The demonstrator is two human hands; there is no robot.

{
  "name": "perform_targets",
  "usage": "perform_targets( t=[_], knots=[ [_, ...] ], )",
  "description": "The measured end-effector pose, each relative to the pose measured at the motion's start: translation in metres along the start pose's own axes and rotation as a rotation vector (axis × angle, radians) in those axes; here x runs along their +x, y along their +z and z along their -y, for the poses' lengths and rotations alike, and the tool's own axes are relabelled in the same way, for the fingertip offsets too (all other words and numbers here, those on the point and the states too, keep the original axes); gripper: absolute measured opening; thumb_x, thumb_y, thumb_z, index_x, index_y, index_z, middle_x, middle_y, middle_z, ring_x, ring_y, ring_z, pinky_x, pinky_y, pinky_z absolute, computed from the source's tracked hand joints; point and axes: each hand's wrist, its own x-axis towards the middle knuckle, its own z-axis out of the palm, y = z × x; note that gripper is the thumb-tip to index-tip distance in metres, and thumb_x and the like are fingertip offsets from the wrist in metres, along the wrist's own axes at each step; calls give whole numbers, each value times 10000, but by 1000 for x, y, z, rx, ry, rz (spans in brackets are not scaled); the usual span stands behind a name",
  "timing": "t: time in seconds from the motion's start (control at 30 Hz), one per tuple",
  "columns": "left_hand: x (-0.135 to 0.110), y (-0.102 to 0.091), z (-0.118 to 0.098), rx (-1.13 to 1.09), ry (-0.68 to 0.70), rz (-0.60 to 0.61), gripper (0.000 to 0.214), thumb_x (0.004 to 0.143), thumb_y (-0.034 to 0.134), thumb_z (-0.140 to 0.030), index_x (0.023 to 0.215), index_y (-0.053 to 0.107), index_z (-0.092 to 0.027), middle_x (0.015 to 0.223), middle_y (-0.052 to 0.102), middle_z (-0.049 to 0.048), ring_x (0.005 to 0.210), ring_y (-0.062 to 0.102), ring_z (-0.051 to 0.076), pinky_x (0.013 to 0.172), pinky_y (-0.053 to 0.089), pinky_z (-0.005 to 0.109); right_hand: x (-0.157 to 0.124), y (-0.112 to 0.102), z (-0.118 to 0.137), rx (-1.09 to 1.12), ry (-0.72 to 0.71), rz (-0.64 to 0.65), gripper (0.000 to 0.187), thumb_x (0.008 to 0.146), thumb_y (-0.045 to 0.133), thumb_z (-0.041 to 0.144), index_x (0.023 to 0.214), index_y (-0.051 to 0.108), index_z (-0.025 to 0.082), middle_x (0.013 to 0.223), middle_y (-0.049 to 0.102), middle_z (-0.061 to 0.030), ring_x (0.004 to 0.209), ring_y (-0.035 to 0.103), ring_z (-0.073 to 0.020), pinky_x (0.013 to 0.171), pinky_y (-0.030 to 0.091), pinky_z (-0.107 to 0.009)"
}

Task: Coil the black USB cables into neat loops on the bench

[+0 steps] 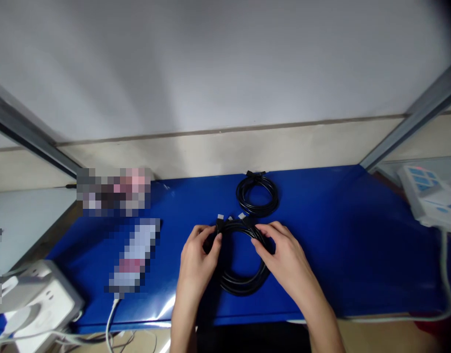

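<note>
A coiled black cable [243,288] with silver-tipped plugs that look like HDMI lies on the blue table near its front edge. My left hand [200,250] pinches the coil's upper left side, just below one upright plug [220,223]. On the upper right side, the thumb and fingers of my right hand [282,245] close round the strands, close to another plug [243,218]. A small light tip shows between these two plugs, too little to name. Behind the coil, apart from both hands, sits a second, smaller black cable coil [257,196].
A blurred-out phone-like slab [135,257] with a white cord [110,318] lies left. Beyond it are blurred pinkish items [117,191]. A white power strip [44,294] occupies the front left corner; another white socket unit [427,193] stands right. A pale wall [228,152] bounds the blue table [350,235].
</note>
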Motion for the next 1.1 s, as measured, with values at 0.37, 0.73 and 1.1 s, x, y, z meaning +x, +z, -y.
perform_targets(
  t=[0.37, 0.73, 1.1],
  knots=[
    [1, -9, -5, -73, -85, -161, 395, 1043, 565, -498, 1137, 819, -211, 1045, 818, 99, 835, 708, 259, 733, 485, 344, 5, -23, -15, 153, 160, -205, 445, 1032, 599, 603, 1181, 793, 231, 1030, 828, -94, 899, 788, -273, 827, 593, -400],
    [3, -6, -7, -325, -206, -379, 421, 1020, 598, -548, 809, 725, -207, 663, 568, -10, 580, 454, 160, 561, 319, 278, 9, -20, -34, 242, 296, -271, 429, 1014, 609, 580, 1136, 798, 215, 890, 815, -75, 823, 801, -271, 744, 568, -362],
    [-37, 16, -80, -1127, 9, 453, 714, 1008, 530, -668, 446, 413, -243, 436, 294, -7, 458, 260, 130, 551, 178, 354, -14, -11, 54, 888, 46, -61, 425, 1074, 573, 518, 857, 789, 223, 925, 744, -62, 906, 690, -230, 802, 543, -313]
  ],
)
